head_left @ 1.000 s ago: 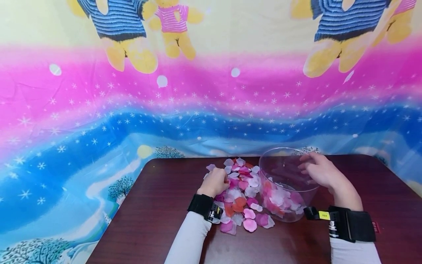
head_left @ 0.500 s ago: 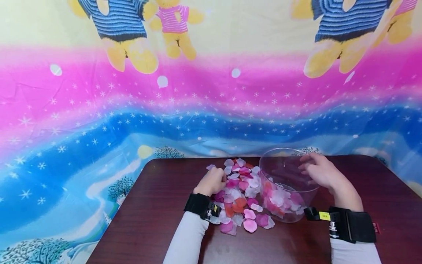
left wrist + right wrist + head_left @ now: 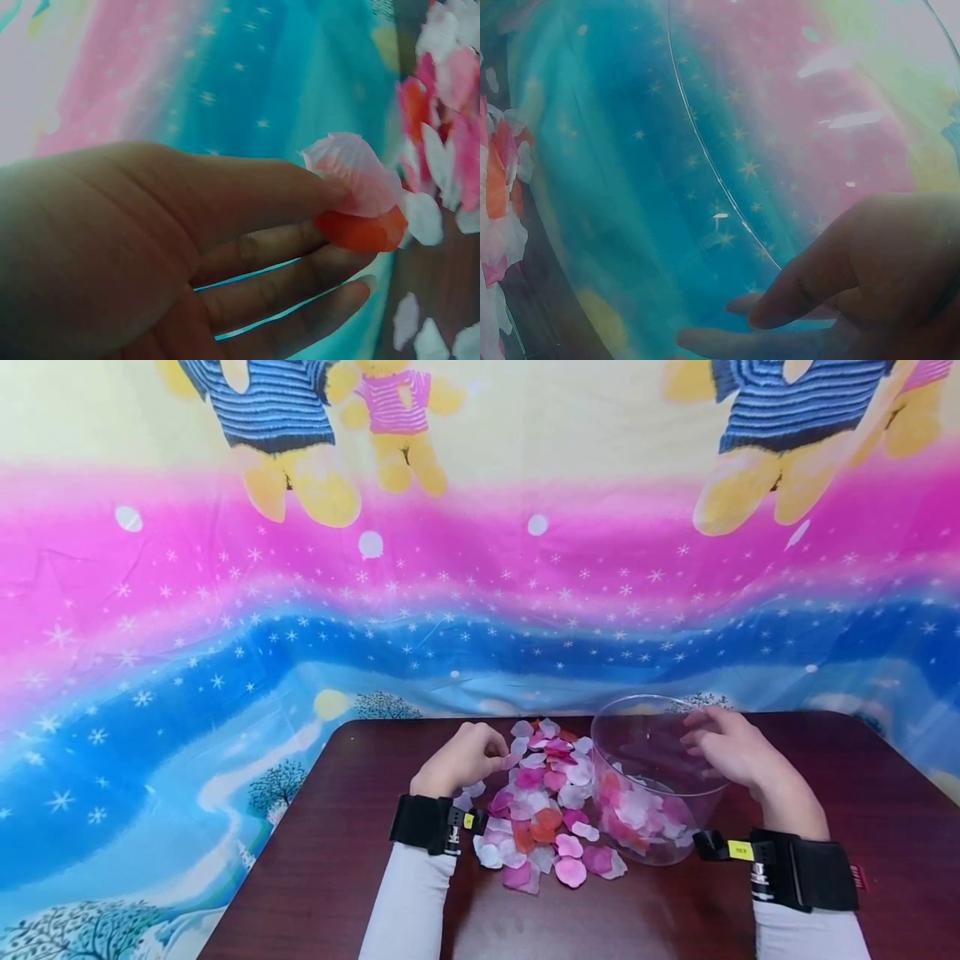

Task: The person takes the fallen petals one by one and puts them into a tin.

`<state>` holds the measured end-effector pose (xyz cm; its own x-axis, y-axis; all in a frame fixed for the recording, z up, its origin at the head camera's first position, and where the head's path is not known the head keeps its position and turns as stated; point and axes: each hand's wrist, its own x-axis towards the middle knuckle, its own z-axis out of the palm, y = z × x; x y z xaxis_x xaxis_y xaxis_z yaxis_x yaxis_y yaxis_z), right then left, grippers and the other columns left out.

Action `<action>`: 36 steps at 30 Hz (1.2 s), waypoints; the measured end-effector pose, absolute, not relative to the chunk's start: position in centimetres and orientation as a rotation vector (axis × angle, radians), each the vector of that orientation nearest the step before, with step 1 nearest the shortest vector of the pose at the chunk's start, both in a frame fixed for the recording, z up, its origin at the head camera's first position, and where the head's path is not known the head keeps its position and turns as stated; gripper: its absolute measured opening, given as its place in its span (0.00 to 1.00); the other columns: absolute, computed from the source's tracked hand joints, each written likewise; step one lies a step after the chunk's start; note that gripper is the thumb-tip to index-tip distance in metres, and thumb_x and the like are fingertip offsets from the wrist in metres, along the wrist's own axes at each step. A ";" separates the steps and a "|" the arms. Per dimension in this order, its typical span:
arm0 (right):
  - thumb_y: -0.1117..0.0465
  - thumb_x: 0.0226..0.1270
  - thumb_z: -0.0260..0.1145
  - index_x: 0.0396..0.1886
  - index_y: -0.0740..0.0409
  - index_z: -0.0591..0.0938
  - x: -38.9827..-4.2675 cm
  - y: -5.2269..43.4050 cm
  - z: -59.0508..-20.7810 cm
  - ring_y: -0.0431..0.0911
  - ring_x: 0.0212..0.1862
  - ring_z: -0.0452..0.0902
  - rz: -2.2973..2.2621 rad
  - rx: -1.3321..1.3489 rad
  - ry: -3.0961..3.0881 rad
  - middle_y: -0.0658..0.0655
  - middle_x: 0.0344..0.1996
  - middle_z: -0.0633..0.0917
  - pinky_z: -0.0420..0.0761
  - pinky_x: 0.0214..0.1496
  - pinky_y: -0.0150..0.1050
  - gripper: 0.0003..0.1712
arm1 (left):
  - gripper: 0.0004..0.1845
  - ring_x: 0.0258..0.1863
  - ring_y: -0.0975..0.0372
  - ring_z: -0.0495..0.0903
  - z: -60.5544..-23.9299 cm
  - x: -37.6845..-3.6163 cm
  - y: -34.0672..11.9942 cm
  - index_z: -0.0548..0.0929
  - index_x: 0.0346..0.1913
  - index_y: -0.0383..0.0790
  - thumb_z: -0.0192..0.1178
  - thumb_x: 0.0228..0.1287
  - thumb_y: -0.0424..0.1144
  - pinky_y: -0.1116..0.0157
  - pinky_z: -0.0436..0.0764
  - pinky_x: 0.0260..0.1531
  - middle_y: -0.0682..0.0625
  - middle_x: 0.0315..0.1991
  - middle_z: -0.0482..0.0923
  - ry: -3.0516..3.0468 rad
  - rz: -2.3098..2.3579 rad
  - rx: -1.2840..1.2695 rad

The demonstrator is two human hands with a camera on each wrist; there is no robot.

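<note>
A: State the condition of the left hand (image 3: 459, 762).

B: The left hand's grip is closed on petals: in the left wrist view the thumb and forefinger pinch a pale pink petal (image 3: 352, 174) with an orange petal (image 3: 360, 231) directly beneath it. The other fingers lie relaxed below the pinch.

A: Location of the remaining petals?

B: A loose pile of petals (image 3: 546, 810) lies on the desk (image 3: 337, 860), just beside the left grip on its right and extending toward the wrist strap (image 3: 420, 823). More petals lie in the bottom of the clear bowl (image 3: 652, 752), on the far side of the pile from the left grip.

A: Right hand (image 3: 731, 752)?

B: It holds the bowl at the rim. The fingers curl over the edge on the side away from the pile; in the right wrist view the fingertips (image 3: 780, 304) lie against the transparent wall.

A: Handling notes for the petals?

B: Judged as very light, thin and limp. They likely cling together and shift in any draught. Take hold by a light fingertip pinch at the edge of a petal, or gather several from the margin of the pile nearest the grip. Heavy pressure looks unnecessary and may crease them.
</note>
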<state>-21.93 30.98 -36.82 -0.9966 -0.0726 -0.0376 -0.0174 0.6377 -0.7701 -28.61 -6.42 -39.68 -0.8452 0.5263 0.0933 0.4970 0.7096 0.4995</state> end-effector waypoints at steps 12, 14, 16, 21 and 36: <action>0.67 0.78 0.39 0.67 0.78 0.62 -21.9 31.2 -36.9 0.73 0.60 0.75 -1.361 -0.098 2.765 0.82 0.59 0.74 0.86 0.46 0.54 0.25 | 0.07 0.38 0.63 0.85 -36.3 -26.7 -5.5 0.90 0.46 0.39 0.63 0.72 0.33 0.66 0.83 0.42 0.50 0.41 0.87 2.938 0.989 1.157; 0.67 0.77 0.39 0.67 0.78 0.62 -21.9 31.2 -36.9 0.73 0.60 0.75 -1.359 -0.094 2.766 0.81 0.59 0.74 0.86 0.47 0.54 0.25 | 0.07 0.39 0.62 0.84 -35.9 -26.3 -5.1 0.90 0.47 0.39 0.64 0.72 0.31 0.64 0.83 0.43 0.49 0.42 0.87 2.940 1.027 1.220; 0.67 0.77 0.39 0.68 0.78 0.62 -21.9 31.2 -36.9 0.73 0.60 0.74 -1.357 -0.087 2.767 0.81 0.60 0.74 0.85 0.47 0.54 0.25 | 0.08 0.40 0.62 0.84 -35.6 -25.9 -4.6 0.90 0.47 0.39 0.64 0.72 0.31 0.64 0.83 0.44 0.48 0.43 0.88 2.934 1.054 1.281; 0.67 0.78 0.39 0.68 0.78 0.62 -22.0 31.2 -36.9 0.72 0.60 0.75 -1.346 -0.076 2.774 0.81 0.60 0.74 0.85 0.47 0.54 0.25 | 0.07 0.40 0.64 0.84 -35.2 -25.1 -3.3 0.90 0.47 0.39 0.64 0.72 0.31 0.67 0.83 0.44 0.49 0.43 0.88 2.907 1.132 1.435; 0.66 0.80 0.39 0.68 0.77 0.62 -22.1 31.2 -37.0 0.72 0.60 0.75 -1.322 -0.076 2.782 0.81 0.60 0.75 0.86 0.46 0.53 0.25 | 0.11 0.45 0.64 0.84 -36.5 -22.8 2.8 0.88 0.52 0.39 0.66 0.70 0.32 0.80 0.76 0.51 0.49 0.47 0.86 2.856 1.097 1.819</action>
<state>-22.10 31.17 -36.97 -0.9969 -0.0704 -0.0338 -0.0182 0.6307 -0.7758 -22.75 2.77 -36.53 -0.4139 0.6599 0.6271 0.9100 0.3182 0.2657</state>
